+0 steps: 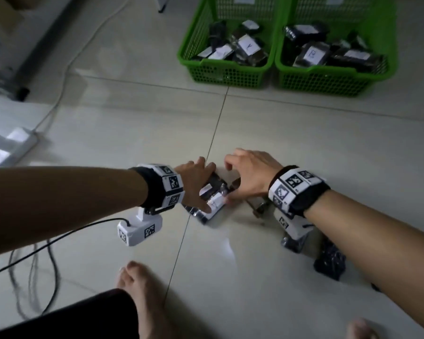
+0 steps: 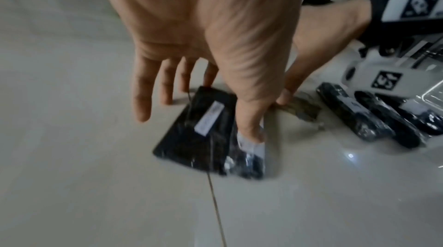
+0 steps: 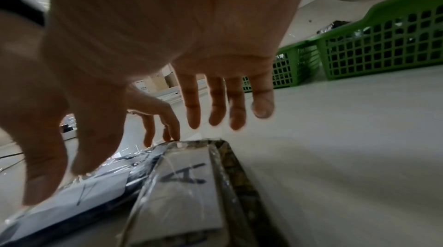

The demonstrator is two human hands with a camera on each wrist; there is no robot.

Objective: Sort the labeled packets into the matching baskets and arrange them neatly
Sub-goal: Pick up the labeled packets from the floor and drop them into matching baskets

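Observation:
A dark plastic-wrapped packet point(image 1: 214, 183) with a white label lies on another labeled packet point(image 1: 216, 203) on the tiled floor. My left hand point(image 1: 197, 183) spans the top packet point(image 2: 203, 131), with the thumb pressed on its near corner and the fingertips point(image 2: 167, 97) at its far edge. My right hand point(image 1: 242, 176) arches over the right side; its thumb touches the label edge and its fingers point(image 3: 215, 110) hang spread in the air. Below the right hand point(image 3: 143, 52) lies a packet with a handwritten label point(image 3: 187, 184) beside a dark one point(image 3: 95, 190). Two green baskets point(image 1: 227, 77) point(image 1: 328, 81) hold several labeled packets.
More dark packets point(image 1: 329, 261) lie on the floor under my right forearm, seen also as dark packets point(image 2: 374, 118) in the left wrist view. A white power strip point(image 1: 15, 145) and cables point(image 1: 47, 253) are on the left. My bare foot point(image 1: 137, 285) rests near the bottom.

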